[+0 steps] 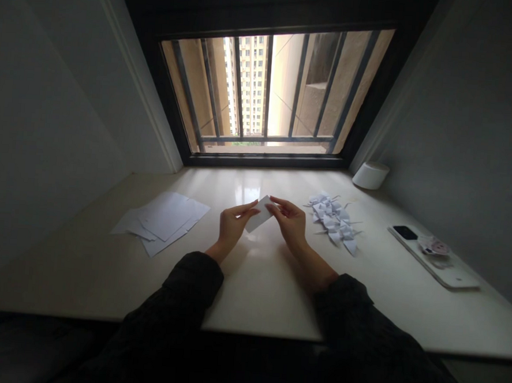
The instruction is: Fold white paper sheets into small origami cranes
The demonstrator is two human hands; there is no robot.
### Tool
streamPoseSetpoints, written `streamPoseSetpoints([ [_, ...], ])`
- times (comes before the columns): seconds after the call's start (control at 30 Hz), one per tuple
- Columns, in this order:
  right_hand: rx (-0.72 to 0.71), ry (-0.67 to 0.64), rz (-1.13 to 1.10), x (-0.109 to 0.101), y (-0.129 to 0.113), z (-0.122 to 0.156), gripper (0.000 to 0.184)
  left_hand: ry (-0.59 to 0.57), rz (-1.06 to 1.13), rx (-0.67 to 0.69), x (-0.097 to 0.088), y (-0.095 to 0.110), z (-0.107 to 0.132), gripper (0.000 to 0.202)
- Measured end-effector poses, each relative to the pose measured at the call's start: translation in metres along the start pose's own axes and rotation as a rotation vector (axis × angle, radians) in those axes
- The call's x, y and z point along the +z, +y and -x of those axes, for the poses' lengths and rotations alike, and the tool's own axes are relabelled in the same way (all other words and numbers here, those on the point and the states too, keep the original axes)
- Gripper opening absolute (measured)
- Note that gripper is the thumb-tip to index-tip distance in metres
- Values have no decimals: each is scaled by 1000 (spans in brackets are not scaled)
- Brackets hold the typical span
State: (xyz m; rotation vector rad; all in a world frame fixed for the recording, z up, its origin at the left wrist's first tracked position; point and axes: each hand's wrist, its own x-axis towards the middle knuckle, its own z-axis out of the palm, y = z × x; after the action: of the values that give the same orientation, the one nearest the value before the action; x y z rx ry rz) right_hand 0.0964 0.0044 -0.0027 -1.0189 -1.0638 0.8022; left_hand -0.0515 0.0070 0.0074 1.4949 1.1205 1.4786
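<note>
My left hand (233, 225) and my right hand (289, 221) hold a small white paper rectangle (258, 213) between them, pinching it at its two ends above the table. The paper is tilted and its folds, if any, cannot be seen. To the left lies a loose stack of white paper sheets (162, 221). To the right sits a heap of folded white paper cranes (334, 221), close to my right hand but not touching it.
A white phone (434, 257) lies near the right wall with a small patterned item on it. A white cylindrical cup (370, 175) stands in the far right corner. A barred window (266, 94) fills the far wall behind the pale tabletop (258, 295).
</note>
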Motion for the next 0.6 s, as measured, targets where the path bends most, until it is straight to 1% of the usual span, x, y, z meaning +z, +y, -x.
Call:
streamPoseSetpoints([
  [0.1, 2, 4, 0, -1, 1, -1, 36, -11, -5, 5, -1, 0, -1, 30],
  [0.2, 1, 26, 8, -1, 2, -3, 35, -30, -2, -23, -1, 0, -2, 28],
  [0.3, 10, 28, 5, -1, 1, -3, 43, -7, 27, -48, -1, 1, -2, 29],
  [0.37, 52, -10, -7, -1, 1, -2, 48, 28, 68, -53, 0, 0, -2, 30],
  [0.5, 195, -175, -3, 2, 5, 0, 31, 95, 136, -65, 3, -4, -1, 33],
  [0.53, 221, -198, -2, 4, 6, 0, 31, 105, 146, -69, 4, -5, -1, 34],
  [0.6, 245, -189, -8, 6, 8, 2, 31, 105, 164, -73, 5, -7, 0, 35],
])
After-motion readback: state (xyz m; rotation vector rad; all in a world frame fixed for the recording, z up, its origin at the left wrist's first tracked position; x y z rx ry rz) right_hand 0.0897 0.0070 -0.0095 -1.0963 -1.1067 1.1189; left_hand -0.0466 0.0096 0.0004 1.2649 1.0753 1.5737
